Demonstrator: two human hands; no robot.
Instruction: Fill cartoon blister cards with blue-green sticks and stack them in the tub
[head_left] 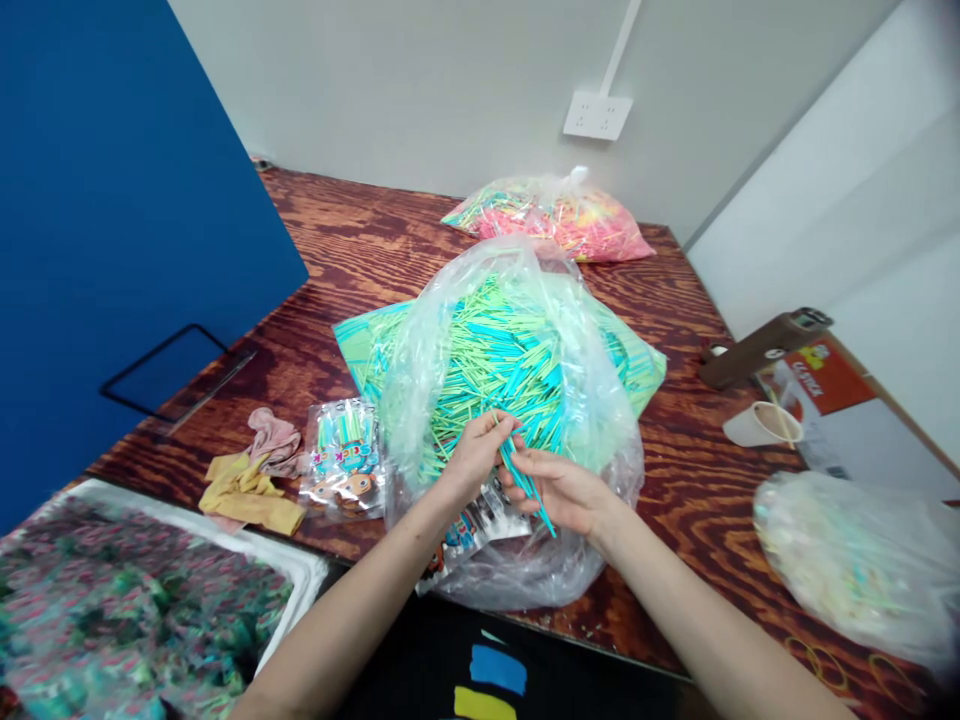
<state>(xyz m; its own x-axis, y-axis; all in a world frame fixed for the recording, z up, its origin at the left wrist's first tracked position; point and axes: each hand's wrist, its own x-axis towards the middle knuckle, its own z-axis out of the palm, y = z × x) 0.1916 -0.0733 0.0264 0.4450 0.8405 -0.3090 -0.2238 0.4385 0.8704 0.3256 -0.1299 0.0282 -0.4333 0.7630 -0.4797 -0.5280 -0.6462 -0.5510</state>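
A large clear plastic bag (604,430) lies open on the wooden table, full of loose thin green and blue sticks (487,350). Over its near side, my right hand (562,490) is closed around a small bundle of blue sticks (529,487) that slants down toward me. My left hand (476,452) pinches at the upper end of the same bundle, its fingertips close to those of the right. Below my hands a printed silver packet (465,535) is partly hidden. More printed packets (349,460) holding sticks lie left of the bag.
Behind stands a tied bag of pink and yellow sticks (562,220). Yellow cloth (251,495) and pink cloth (274,442) lie left. At right are a brown bottle (757,350), a paper cup (759,425), another filled bag (832,560) and rubber bands (817,665). A blue panel (112,200) borders the left.
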